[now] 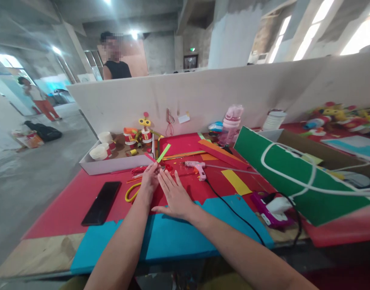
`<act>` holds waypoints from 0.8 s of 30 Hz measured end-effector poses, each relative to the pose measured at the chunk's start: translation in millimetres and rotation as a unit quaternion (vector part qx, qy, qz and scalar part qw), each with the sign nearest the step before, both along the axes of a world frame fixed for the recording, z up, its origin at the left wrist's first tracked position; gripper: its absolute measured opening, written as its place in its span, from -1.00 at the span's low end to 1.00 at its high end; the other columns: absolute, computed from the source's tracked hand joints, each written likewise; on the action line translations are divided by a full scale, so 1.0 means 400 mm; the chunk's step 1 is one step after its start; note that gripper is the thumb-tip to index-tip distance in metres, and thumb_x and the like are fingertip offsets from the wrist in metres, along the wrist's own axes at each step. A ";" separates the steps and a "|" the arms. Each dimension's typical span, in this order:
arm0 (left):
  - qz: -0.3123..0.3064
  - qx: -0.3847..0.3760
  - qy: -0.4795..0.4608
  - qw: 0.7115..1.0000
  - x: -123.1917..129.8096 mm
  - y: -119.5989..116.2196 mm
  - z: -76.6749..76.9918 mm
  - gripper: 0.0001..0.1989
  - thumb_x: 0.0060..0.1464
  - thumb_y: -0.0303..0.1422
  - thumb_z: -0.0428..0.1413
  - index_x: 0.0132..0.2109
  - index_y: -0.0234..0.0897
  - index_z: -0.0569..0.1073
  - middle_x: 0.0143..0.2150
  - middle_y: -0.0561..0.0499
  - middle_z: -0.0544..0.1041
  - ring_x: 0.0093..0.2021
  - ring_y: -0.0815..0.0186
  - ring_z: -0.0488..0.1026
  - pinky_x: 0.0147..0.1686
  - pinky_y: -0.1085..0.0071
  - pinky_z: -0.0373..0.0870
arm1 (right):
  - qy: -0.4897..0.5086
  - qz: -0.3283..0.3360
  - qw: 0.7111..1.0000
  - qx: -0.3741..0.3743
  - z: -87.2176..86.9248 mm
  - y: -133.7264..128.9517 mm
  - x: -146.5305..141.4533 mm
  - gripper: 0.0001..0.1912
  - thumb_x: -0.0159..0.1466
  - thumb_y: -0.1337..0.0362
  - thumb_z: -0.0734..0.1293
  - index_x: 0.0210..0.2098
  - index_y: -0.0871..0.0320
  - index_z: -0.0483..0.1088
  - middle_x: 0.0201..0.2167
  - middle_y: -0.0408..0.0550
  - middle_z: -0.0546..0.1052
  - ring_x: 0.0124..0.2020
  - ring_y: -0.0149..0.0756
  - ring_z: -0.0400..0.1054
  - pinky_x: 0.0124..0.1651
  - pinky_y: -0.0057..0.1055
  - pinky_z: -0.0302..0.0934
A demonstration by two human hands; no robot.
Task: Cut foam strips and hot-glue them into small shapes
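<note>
Green strip, in hand

Black phone (102, 203), lying flat; left hand (149, 180), pinching the green strip (164, 153) near its lower end, a light pinch best against creasing; right hand (175, 196), open, empty, fingers beside the left; pink glue gun (198, 167), nozzle best clear of fingers

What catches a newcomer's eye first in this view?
Probably the big green panel leaning at right, a white cable looped over it. Next, the pink glue gun mid-table, just right of the hands, and the yellow-headed figure at the back, left of centre.
</note>
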State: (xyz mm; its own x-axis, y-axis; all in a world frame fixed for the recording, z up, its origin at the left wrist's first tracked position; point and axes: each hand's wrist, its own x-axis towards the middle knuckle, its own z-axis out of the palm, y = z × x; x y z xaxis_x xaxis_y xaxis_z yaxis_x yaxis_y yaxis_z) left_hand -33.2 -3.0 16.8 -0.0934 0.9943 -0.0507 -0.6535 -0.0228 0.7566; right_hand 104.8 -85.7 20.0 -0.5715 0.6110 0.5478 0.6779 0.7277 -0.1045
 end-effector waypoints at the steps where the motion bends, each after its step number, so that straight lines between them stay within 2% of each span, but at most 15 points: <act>1: 0.005 -0.004 -0.010 1.000 -0.001 0.005 0.001 -0.78 -0.20 -0.38 0.32 -0.37 -0.33 0.45 -0.50 0.09 0.52 -0.52 0.46 0.45 -0.43 0.53 0.36 | 0.000 -0.008 1.000 0.000 -0.005 0.003 0.005 0.09 0.14 -0.31 0.11 0.35 0.37 -0.25 0.38 0.21 -0.13 0.40 0.02 -0.38 0.36 0.07 -0.44; 8: -0.014 0.001 -0.006 1.000 0.003 0.004 0.002 -0.74 -0.22 -0.37 0.34 -0.37 -0.34 0.45 -0.49 0.09 0.52 -0.51 0.47 0.46 -0.44 0.54 0.37 | 0.004 -0.050 0.999 -0.011 -0.017 0.007 0.009 0.03 0.18 -0.25 0.12 0.35 0.34 -0.24 0.38 0.18 -0.15 0.39 0.07 -0.42 0.34 0.13 -0.50; 17: -0.019 0.006 0.011 1.000 0.004 0.001 -0.003 -0.77 -0.20 -0.39 0.33 -0.36 -0.33 0.46 -0.49 0.08 0.52 -0.47 0.46 0.47 -0.40 0.54 0.37 | 0.020 -0.060 0.998 -0.013 -0.021 0.012 0.004 0.10 0.12 -0.32 0.13 0.36 0.33 -0.27 0.38 0.16 -0.15 0.39 0.11 -0.45 0.33 0.16 -0.53; 24: -0.022 0.010 0.013 1.000 0.007 -0.002 -0.002 -0.78 -0.19 -0.39 0.33 -0.37 -0.32 0.45 -0.49 0.09 0.51 -0.48 0.46 0.46 -0.40 0.53 0.36 | 0.040 -0.056 0.997 -0.022 -0.018 0.014 0.007 0.04 0.18 -0.26 0.12 0.36 0.33 -0.30 0.39 0.17 -0.21 0.40 0.05 -0.43 0.34 0.12 -0.48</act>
